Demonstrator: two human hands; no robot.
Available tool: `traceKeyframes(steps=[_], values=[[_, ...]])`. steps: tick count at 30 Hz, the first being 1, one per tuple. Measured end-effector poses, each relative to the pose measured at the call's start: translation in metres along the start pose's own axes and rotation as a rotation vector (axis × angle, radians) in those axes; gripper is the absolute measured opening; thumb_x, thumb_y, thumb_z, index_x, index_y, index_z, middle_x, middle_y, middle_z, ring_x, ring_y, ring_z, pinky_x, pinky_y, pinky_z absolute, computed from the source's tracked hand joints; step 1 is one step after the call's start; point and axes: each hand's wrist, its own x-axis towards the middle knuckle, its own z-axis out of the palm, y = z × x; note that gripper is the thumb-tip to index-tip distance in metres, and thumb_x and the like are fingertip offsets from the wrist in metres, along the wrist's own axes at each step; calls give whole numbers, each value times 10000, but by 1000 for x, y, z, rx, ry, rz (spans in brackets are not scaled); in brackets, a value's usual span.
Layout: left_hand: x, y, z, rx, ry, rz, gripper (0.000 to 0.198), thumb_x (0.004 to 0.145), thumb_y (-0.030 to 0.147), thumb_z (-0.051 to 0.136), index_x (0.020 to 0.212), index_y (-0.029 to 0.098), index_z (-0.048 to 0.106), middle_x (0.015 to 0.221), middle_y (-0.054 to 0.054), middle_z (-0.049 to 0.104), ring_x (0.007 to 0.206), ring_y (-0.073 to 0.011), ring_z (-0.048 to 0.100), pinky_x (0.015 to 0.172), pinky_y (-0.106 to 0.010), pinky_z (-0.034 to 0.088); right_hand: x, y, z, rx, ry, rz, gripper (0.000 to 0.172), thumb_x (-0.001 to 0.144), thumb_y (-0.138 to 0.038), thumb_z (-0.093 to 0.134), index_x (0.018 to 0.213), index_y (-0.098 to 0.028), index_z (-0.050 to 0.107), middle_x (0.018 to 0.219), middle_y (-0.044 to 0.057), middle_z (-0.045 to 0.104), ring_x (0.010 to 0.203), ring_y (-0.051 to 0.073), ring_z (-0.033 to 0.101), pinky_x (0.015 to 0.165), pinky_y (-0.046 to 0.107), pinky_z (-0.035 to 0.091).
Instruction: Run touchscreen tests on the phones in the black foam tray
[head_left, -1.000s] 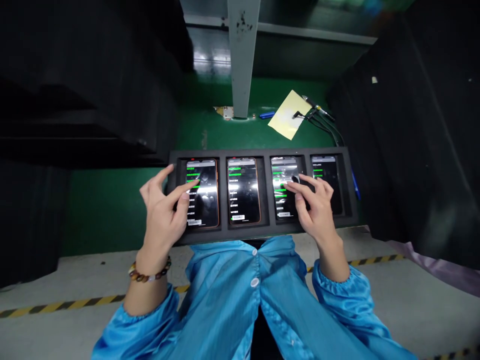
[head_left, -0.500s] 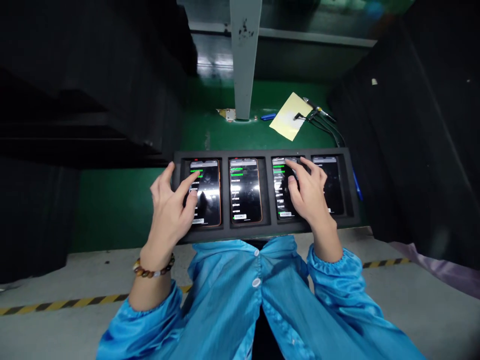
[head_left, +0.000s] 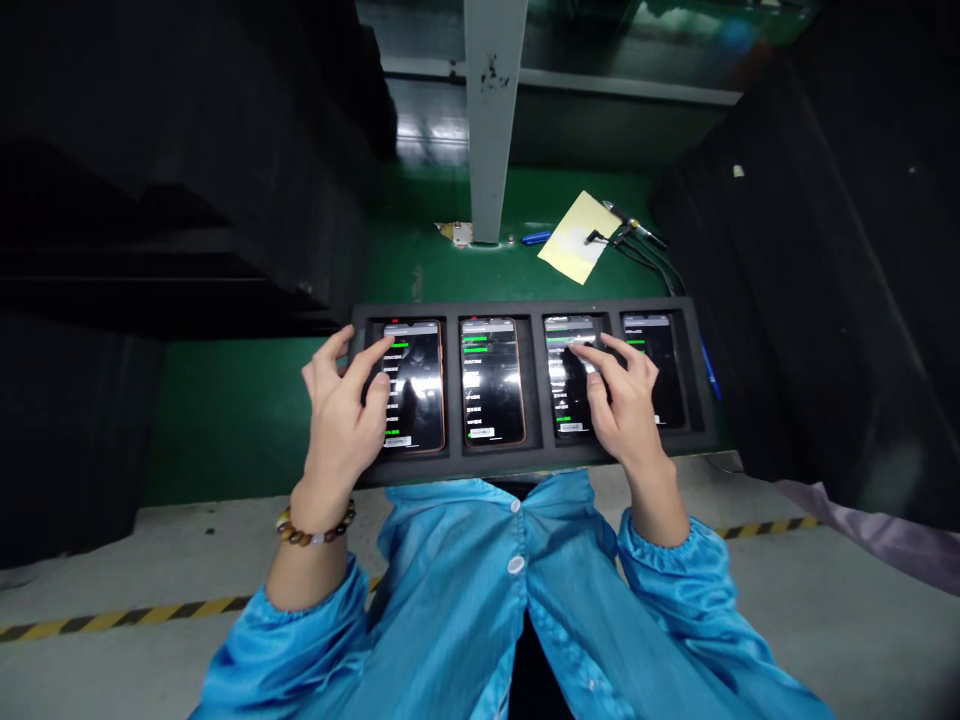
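Note:
A black foam tray lies before me with several smartphones in its compartments, their dark screens lit with white and green text lines. My left hand is open over the left edge of the leftmost smartphone, its index fingertip at the upper part of that screen. Beside it the second smartphone has no hand on it. Fingers apart, my right hand hovers over or touches the third smartphone with its index finger. It partly hides the rightmost smartphone.
A yellow paper lies behind the tray on the green table, with a black cable plug, a pen and a blue pen cap. Dark stacked blocks stand at both sides. A grey post rises at the back.
My right index finger has moved down the third screen, and its text list has shifted. The left index finger has drawn slightly left and up on the leftmost phone.

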Motion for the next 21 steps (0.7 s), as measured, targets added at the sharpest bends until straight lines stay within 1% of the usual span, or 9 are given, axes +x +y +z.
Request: traceKeyframes(steps=[4, 7, 10, 13, 15, 17, 19, 21], values=[[-9, 2, -5, -55, 117, -13, 440, 1099, 393, 452, 1415, 298, 744, 1619, -104, 542, 1449, -360, 537, 1294, -618, 383, 2, -6, 2, -30, 7, -1, 432, 1091, -256, 414, 1418, -287, 696, 1404, 106, 728, 1494, 333, 546, 1229, 603, 347], [-14, 7, -8, -53, 167, -18, 411, 1098, 370, 461, 1326, 283, 791, 1570, -102, 589, 1433, -347, 549, 1253, -574, 441, 5, -22, 9, 2, -34, -76, 480, 1061, -209, 418, 1457, -290, 677, 1398, 101, 736, 1508, 321, 541, 1221, 582, 362], [-16, 8, -8, -24, 168, -2, 409, 1097, 342, 461, 1301, 266, 807, 1554, -119, 596, 1436, -357, 530, 1207, -571, 477, 9, -42, 22, 47, -114, -180, 522, 1037, -169, 420, 1494, -280, 645, 1333, 83, 778, 1537, 311, 518, 1242, 574, 336], [-14, 6, -6, 17, 122, 36, 419, 1088, 317, 468, 1343, 258, 794, 1601, -129, 550, 1474, -368, 485, 1224, -591, 456, 11, -53, 30, 64, -139, -223, 503, 1053, -166, 414, 1494, -261, 638, 1302, 74, 798, 1550, 311, 502, 1269, 579, 292], [-12, 4, -4, 49, 76, 52, 423, 1081, 308, 478, 1370, 268, 784, 1651, -129, 496, 1508, -380, 445, 1253, -618, 421, 10, -52, 28, 63, -121, -197, 498, 1058, -179, 417, 1497, -268, 637, 1328, 77, 788, 1545, 311, 508, 1268, 578, 294], [-11, 2, -4, 66, 54, 51, 423, 1076, 309, 491, 1390, 281, 773, 1681, -128, 458, 1530, -394, 418, 1270, -642, 392, 6, -45, 20, 51, -68, -132, 490, 1062, -205, 420, 1489, -281, 648, 1382, 88, 760, 1527, 315, 527, 1245, 573, 328], [-11, 2, -4, 62, 58, 46, 427, 1075, 320, 500, 1417, 285, 754, 1688, -130, 449, 1538, -400, 416, 1274, -652, 383, 0, -34, 11, 34, 0, -58, 465, 1073, -239, 424, 1464, -287, 671, 1421, 102, 731, 1502, 327, 549, 1217, 574, 361], [-11, 3, -5, 38, 75, 46, 429, 1080, 334, 499, 1428, 284, 744, 1677, -132, 463, 1536, -397, 429, 1264, -641, 401, -7, -21, 3, 24, 62, 0, 435, 1084, -263, 430, 1426, -292, 698, 1410, 109, 726, 1477, 337, 568, 1199, 584, 378]])
